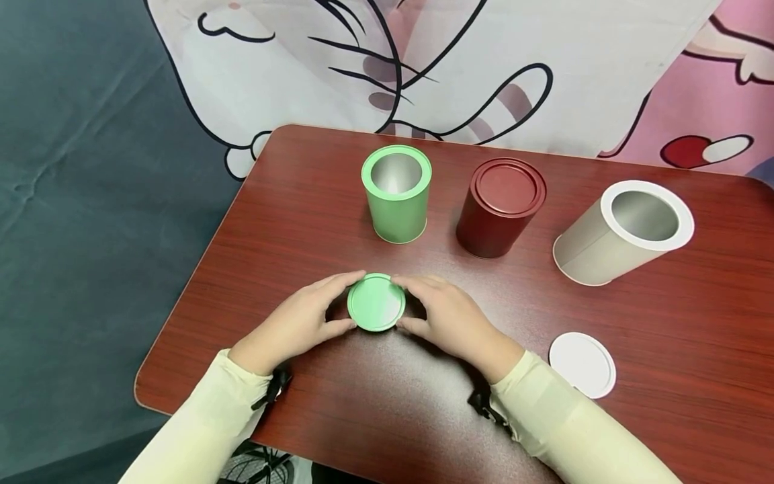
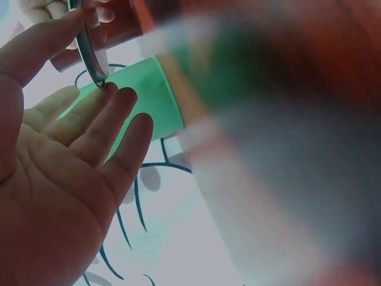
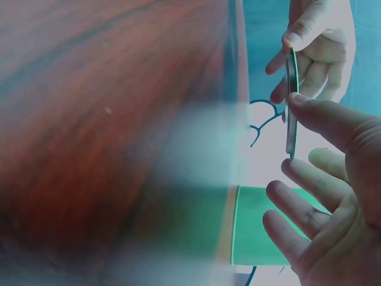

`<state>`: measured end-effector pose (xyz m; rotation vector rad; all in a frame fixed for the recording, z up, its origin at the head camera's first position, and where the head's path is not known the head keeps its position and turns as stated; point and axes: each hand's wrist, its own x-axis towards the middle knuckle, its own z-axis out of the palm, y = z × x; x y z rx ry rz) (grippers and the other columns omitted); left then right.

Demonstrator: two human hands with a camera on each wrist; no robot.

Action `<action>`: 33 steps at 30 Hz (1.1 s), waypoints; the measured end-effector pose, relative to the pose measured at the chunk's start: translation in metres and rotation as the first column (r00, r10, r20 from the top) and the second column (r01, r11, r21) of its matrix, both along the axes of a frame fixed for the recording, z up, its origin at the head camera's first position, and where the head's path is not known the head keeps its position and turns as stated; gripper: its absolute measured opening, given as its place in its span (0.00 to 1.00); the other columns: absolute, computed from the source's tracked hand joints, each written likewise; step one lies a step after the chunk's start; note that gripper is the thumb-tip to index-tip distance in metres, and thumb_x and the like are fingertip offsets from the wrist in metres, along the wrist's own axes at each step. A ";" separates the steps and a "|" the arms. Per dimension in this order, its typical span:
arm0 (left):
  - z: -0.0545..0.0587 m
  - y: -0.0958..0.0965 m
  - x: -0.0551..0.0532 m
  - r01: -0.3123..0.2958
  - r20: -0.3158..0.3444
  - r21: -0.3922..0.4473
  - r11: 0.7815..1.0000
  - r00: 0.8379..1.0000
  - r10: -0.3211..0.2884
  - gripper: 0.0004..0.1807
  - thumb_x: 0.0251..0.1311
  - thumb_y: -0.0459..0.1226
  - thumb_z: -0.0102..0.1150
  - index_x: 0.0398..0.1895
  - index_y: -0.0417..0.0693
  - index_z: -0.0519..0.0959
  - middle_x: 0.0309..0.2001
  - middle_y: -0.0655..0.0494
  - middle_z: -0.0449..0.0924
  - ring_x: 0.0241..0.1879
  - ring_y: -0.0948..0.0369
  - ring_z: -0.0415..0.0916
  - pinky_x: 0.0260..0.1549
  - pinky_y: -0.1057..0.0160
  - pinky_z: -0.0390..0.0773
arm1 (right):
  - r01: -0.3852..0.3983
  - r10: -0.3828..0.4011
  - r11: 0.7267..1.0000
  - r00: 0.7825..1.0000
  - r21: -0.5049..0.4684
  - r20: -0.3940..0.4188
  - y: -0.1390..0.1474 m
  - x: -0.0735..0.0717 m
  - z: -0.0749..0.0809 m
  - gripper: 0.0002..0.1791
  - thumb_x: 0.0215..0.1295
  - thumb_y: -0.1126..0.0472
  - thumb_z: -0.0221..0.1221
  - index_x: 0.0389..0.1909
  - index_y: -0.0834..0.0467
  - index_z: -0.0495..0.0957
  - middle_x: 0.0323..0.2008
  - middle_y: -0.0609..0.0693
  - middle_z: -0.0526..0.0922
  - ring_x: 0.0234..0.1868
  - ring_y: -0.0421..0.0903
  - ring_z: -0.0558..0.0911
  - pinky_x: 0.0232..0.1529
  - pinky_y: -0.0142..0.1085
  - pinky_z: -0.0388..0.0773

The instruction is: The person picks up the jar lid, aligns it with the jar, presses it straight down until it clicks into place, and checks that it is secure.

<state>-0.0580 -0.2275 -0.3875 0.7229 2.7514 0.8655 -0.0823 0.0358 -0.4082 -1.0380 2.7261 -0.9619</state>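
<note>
Both hands hold a round green lid (image 1: pixel 376 302) by its rim above the near part of the table. The left hand (image 1: pixel 305 319) pinches its left edge with thumb and fingertips. On the opposite edge, the right hand (image 1: pixel 450 312) does the same. Seen edge-on in the right wrist view, the lid (image 3: pixel 292 134) stands between the right thumb and fingertips, with the left hand (image 3: pixel 324 53) beyond. In the left wrist view its thin rim (image 2: pixel 89 53) lies between thumb and fingers. Behind the hands stands a green can (image 1: pixel 399 218) with an open top.
A dark red can (image 1: pixel 496 225) with its lid on stands right of the green one. Farther right is a cream can (image 1: pixel 589 249) with an open top. A white lid (image 1: pixel 582 365) lies beside the right sleeve. The wooden table (image 1: pixel 290 181) ends at a patterned cloth (image 1: pixel 502 40).
</note>
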 end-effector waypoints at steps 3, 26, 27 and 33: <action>0.004 -0.001 -0.002 -0.007 0.020 0.017 1.000 1.000 0.007 0.41 0.56 0.37 0.74 0.73 0.46 0.66 0.68 0.51 0.72 0.66 0.56 0.71 0.64 0.52 0.72 | -0.009 0.009 1.000 1.000 -0.013 -0.016 0.001 -0.002 0.003 0.36 0.55 0.54 0.75 0.65 0.58 0.76 0.59 0.52 0.82 0.60 0.51 0.80 0.63 0.46 0.74; 0.023 0.006 -0.016 0.003 -0.009 0.078 0.997 1.000 -0.002 0.42 0.55 0.37 0.75 0.73 0.48 0.67 0.68 0.54 0.73 0.64 0.56 0.73 0.60 0.52 0.76 | -0.009 0.001 0.997 0.995 -0.076 -0.104 0.016 -0.014 0.028 0.35 0.53 0.56 0.76 0.62 0.58 0.77 0.58 0.52 0.83 0.59 0.50 0.80 0.62 0.45 0.75; 0.023 0.006 -0.017 0.005 -0.014 0.081 0.997 1.000 -0.003 0.41 0.55 0.37 0.75 0.73 0.48 0.67 0.68 0.55 0.73 0.63 0.56 0.74 0.60 0.52 0.76 | -0.005 -0.003 0.997 0.994 -0.074 -0.107 0.017 -0.014 0.029 0.35 0.53 0.56 0.76 0.62 0.58 0.77 0.58 0.51 0.83 0.59 0.50 0.80 0.62 0.45 0.75; 0.027 0.008 -0.021 0.005 -0.027 0.094 0.996 1.000 -0.003 0.41 0.55 0.37 0.75 0.73 0.50 0.68 0.67 0.58 0.73 0.56 0.59 0.77 0.53 0.53 0.79 | 0.003 -0.009 0.998 0.996 -0.056 -0.093 0.020 -0.017 0.038 0.36 0.53 0.54 0.76 0.63 0.57 0.77 0.59 0.50 0.82 0.61 0.48 0.79 0.63 0.45 0.74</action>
